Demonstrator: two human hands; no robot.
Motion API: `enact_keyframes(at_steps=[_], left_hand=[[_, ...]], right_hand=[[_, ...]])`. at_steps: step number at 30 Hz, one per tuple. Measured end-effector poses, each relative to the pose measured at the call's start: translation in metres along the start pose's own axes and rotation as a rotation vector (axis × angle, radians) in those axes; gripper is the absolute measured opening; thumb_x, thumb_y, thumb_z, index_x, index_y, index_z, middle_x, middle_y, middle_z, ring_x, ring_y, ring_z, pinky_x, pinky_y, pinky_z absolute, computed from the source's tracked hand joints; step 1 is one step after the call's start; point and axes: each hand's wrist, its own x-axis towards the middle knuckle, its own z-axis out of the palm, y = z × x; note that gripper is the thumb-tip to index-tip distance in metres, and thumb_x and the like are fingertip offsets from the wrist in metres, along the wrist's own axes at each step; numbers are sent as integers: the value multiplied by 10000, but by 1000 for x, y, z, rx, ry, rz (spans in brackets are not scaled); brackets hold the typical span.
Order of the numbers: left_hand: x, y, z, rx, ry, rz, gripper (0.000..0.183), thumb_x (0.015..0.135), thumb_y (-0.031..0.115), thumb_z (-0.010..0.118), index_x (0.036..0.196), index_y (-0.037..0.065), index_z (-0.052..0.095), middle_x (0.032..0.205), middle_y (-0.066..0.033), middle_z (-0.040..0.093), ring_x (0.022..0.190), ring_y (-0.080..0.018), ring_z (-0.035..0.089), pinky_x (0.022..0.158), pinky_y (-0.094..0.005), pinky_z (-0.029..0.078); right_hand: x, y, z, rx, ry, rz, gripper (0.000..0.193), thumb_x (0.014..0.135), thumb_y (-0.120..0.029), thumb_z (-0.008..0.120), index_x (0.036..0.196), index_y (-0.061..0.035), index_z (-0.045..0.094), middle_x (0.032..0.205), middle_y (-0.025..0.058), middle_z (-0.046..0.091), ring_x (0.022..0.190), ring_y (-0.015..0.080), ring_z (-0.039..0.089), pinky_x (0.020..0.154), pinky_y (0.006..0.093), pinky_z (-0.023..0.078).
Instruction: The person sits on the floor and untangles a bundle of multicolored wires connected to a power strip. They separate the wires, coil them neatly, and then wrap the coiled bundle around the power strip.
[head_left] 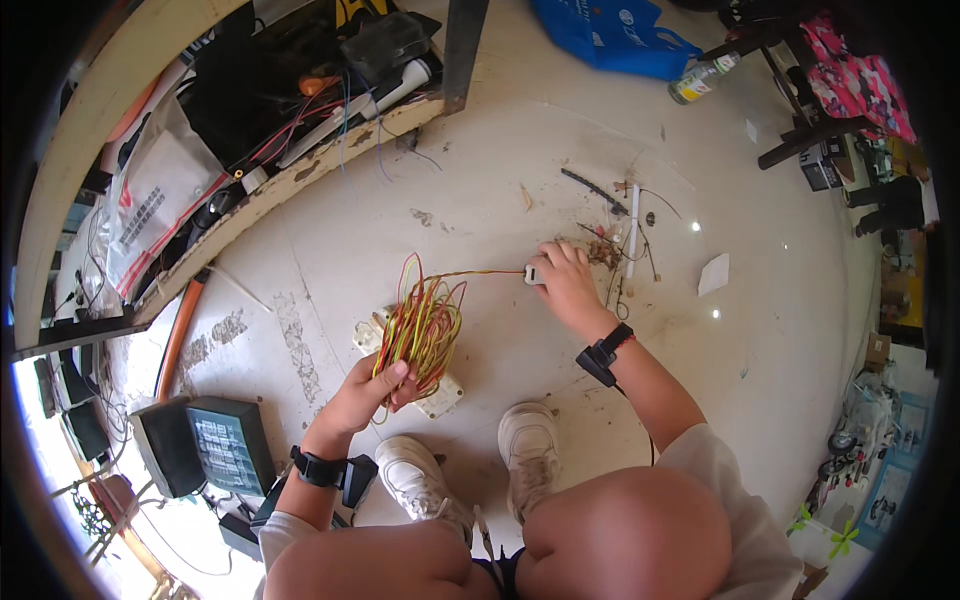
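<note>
My left hand (382,385) grips a looped bundle of thin red and yellow-green wire (425,330), its thumb across the lower end of the coils. From the bundle a twisted strand (480,272) runs nearly straight to the right. It ends at a small white piece with a dark slot (533,274), perhaps a connector, which my right hand (565,280) pinches at its left side. Beneath the bundle, partly hidden by it, a cream-coloured plastic block (440,398) lies on the floor in front of my shoes.
Debris with a white stick (633,232) lies beyond my right hand, near a white scrap (713,274). A wooden shelf (300,165) full of wires and tools stands at left. A floodlight (230,445) sits lower left. A blue bag (615,40) and a bottle (703,78) are at the back.
</note>
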Motion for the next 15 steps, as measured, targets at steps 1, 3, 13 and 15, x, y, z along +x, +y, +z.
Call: enact_keyframes(at_steps=[1,3,13,15], left_hand=[[-1,-3,-3,-14,3,-1,363,1028,401,502,897,65,545,660,12,474,593,-100,435,571,-250,374],[0,-8,-10,-49,-15,34,404,1015,451,506,886,68,516,656,13,464,577,-100,420,594,-256,383],[6,-28,-11,-444,115,122,328,1049,414,432,917,116,464,656,37,372,562,-98,347,688,-298,401],[9,-28,-10,-511,132,113,320,1054,427,412,923,138,448,660,46,362,554,-91,327,695,-298,387]], right_hand=[[0,1,3,73,60,3,530,704,-149,806,1185,-80,594,1108,81,594,1092,284,528,956,427,382],[2,5,2,193,115,47,479,705,-122,794,1148,-74,615,1042,78,611,1051,287,543,946,437,380],[1,-4,-60,726,170,265,386,758,-38,787,1121,-65,659,1086,70,662,1030,194,638,833,318,527],[-1,-35,-70,437,84,-57,450,675,0,779,1097,-89,652,1125,70,639,1105,253,599,924,375,477]])
